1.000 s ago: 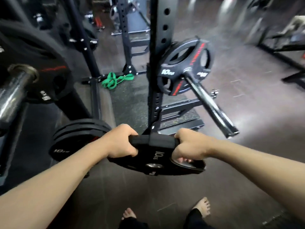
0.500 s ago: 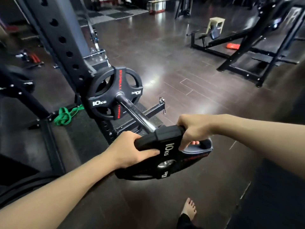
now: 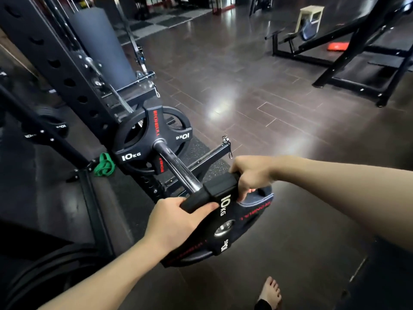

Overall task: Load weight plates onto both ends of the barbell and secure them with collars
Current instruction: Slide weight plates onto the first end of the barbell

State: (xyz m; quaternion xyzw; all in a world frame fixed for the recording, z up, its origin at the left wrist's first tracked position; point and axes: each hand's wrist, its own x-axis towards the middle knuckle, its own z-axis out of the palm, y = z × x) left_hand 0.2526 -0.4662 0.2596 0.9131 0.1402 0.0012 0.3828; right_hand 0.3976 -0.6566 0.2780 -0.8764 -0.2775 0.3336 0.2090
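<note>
A black 10 kg weight plate (image 3: pixel 225 227) with red lettering is held tilted in front of me. My left hand (image 3: pixel 176 222) grips its near-left rim and my right hand (image 3: pixel 252 175) grips its upper rim. The plate's top edge hides the tip of the steel barbell sleeve (image 3: pixel 176 166), and its centre hole sits below the sleeve. A second 10 kg plate (image 3: pixel 152 142) sits on the sleeve, pushed in against the black rack upright (image 3: pixel 67 81).
A green band (image 3: pixel 104 167) lies at the rack's foot. A low rack arm with a clip (image 3: pixel 214 151) juts right beside the sleeve. More plates (image 3: pixel 44 276) rest at lower left. My bare foot (image 3: pixel 270 291) stands below. A bench frame (image 3: pixel 348 70) stands far right.
I have carried the plate from in front of the rack round to the sleeve's end, and it now sits closer to the sleeve tip, still gripped by both hands.
</note>
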